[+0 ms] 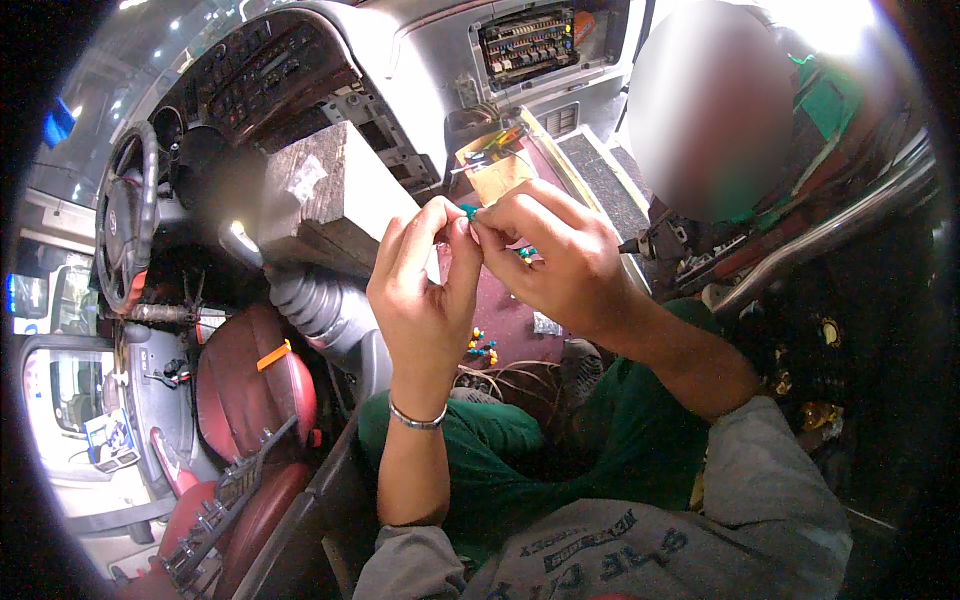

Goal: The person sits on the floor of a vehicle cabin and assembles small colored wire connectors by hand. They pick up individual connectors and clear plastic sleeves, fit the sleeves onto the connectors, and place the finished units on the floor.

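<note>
In front of me, my left hand (425,270) and my right hand (555,250) meet at the fingertips. Between their thumbs and forefingers is a small teal piece (468,212), pinched from both sides and mostly covered, so its kind does not show. More teal (527,254) shows by the curled fingers of my right hand; whether it is held or lies behind them I cannot tell. Beyond and below the hands, several small yellow, orange and blue pieces (484,347) lie on the dark red floor (525,330) of the vehicle cab.
Left of my hands stands a large wooden block (320,200), with a steering wheel (128,220) past it. A red seat (255,375) is at lower left. Ahead are an uncovered fuse panel (528,48) and some cardboard (500,182). A metal rail (830,225) curves along the right.
</note>
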A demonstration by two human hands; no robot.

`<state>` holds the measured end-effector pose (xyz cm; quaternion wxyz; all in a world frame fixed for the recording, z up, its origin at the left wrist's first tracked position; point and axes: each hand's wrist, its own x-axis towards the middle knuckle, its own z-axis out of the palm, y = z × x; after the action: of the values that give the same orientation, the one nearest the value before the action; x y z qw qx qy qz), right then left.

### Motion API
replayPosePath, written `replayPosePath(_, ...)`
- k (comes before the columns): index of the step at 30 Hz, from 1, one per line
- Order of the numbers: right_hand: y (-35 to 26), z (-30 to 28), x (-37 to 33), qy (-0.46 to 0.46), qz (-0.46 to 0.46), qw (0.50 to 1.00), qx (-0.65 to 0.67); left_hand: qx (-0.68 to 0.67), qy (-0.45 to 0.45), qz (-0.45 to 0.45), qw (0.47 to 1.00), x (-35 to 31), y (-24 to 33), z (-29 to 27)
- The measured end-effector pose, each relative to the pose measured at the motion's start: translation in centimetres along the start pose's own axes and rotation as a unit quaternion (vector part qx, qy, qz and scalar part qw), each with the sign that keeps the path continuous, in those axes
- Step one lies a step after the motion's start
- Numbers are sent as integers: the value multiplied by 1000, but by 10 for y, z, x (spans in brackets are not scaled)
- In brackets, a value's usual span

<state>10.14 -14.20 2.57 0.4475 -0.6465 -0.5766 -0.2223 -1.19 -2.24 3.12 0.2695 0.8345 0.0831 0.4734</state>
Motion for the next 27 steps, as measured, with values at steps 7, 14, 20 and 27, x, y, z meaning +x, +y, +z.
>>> replayPosePath(7, 4, -3, -2, -44, 29, 998, 17, -18, -46, -8, 999, 1, -5, -3)
replayPosePath(14, 14, 3, 1, -47, 111, 988, 99, 2, -63, -49, 997, 3, -10, -9)
replayPosePath(20, 16, 2, 2, -61, 259, 918, 293, -201, 13, -182, 962, 1, -15, -12)
replayPosePath(27, 19, -11, 13, -122, 326, 865, 361, -251, -60, -187, 948, -1, -18, -15)
